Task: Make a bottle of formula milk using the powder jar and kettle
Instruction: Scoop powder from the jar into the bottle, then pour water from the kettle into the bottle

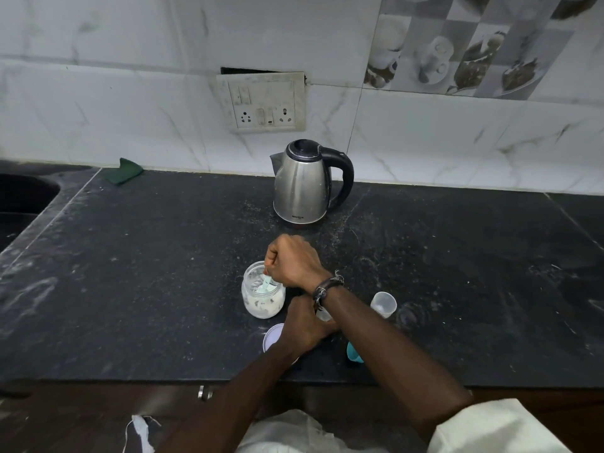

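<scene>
Dark counter: right hand grip clenches scoop in powder jar (left hand's grip hidden); kettle behind.

The dark, dusty tabletop carries a steel kettle near its back edge, an open powder jar mid-front, a round lid, and a clear cap.

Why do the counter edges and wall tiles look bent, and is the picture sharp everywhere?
Head view: the wide-angle lens bows the counter edge and the tile lines toward the corners. Head view: light is dim and even, with a soft sheen on the kettle and no hard glare. Head view: the right hand at the powder jar looks slightly soft; the picture tiles at top right look smeared.
</scene>
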The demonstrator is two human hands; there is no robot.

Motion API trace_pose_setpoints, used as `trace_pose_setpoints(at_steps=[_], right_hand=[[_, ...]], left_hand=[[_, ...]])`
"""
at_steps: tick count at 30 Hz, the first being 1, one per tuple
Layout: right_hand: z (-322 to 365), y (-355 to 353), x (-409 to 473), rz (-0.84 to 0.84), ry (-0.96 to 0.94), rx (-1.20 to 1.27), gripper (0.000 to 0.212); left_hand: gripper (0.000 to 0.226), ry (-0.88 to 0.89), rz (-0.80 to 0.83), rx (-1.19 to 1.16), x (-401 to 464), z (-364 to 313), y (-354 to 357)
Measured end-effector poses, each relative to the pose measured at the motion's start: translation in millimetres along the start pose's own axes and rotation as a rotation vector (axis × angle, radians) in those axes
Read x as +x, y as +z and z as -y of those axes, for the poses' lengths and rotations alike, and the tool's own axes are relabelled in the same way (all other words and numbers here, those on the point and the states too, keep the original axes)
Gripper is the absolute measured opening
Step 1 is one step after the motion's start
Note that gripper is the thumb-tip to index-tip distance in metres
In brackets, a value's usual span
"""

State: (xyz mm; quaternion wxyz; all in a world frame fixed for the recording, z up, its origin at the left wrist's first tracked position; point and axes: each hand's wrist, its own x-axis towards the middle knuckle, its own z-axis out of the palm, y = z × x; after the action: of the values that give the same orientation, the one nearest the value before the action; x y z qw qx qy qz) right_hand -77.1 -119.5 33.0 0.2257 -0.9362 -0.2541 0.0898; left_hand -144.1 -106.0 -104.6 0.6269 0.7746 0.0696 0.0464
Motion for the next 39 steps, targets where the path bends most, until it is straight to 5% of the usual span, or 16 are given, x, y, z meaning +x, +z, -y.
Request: trace_pose_setpoints(at_steps=[12, 22, 30, 39], right_hand=[[-15, -6, 2, -0.059, -0.032, 0.096, 0.005], [-51, -39, 38, -0.218, 0.092, 0.206, 0.036], [-81, -101, 109, -0.583, 0.185, -0.025, 0.032], [-104, -118, 161, -0.215, 0.264, -0.118, 0.055]], left_hand=[[0.044, 0.086, 0.068, 0.029, 0, -2, -2], [0.055, 0.108, 0.078, 0.027, 1, 3, -1], [0.055, 0.118, 0.097, 0.059, 3, 6, -3], [0.057, 0.133, 0.093, 0.104, 4, 6, -3]])
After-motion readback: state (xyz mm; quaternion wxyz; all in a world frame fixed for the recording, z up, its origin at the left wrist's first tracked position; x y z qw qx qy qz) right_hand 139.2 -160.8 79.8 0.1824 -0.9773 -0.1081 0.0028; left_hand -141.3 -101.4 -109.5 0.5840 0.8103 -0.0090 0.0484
